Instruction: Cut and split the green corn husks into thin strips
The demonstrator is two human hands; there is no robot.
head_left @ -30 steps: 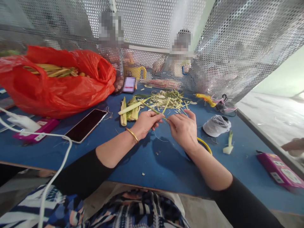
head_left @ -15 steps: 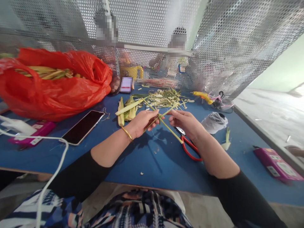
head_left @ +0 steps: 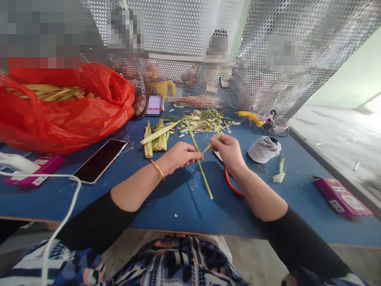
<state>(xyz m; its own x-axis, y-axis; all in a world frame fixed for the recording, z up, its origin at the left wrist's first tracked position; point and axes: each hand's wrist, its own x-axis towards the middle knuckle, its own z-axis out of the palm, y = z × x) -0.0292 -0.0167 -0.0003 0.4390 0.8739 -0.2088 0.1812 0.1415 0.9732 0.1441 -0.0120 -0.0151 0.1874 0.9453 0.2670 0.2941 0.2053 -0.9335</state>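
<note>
Between my hands is a long green plant strip (head_left: 205,180), with a second strip crossing it. My left hand (head_left: 183,155) pinches the strips where they cross. With thumb and fingers together, my right hand (head_left: 226,149) grips the crossing strip (head_left: 207,147) near its upper right end. Red-handled scissors (head_left: 230,184) lie under my right wrist, partly hidden by it. Left of my hands rest several pale green leaf pieces (head_left: 160,137). Behind them spreads a heap of plant scraps (head_left: 204,120).
A red plastic bag (head_left: 98,129) of plant strips stands left, near a phone (head_left: 101,161) and a white cable (head_left: 74,194). To the right are a white thread spool (head_left: 263,150), a yellow glue gun (head_left: 251,117) and a magenta box (head_left: 342,196). Perforated metal panels (head_left: 184,24) border the back.
The long strip has turned steeper, its lower end swinging left and toward me. My left fingers have closed over the crossing, and my right hand has turned while holding the other strip.
</note>
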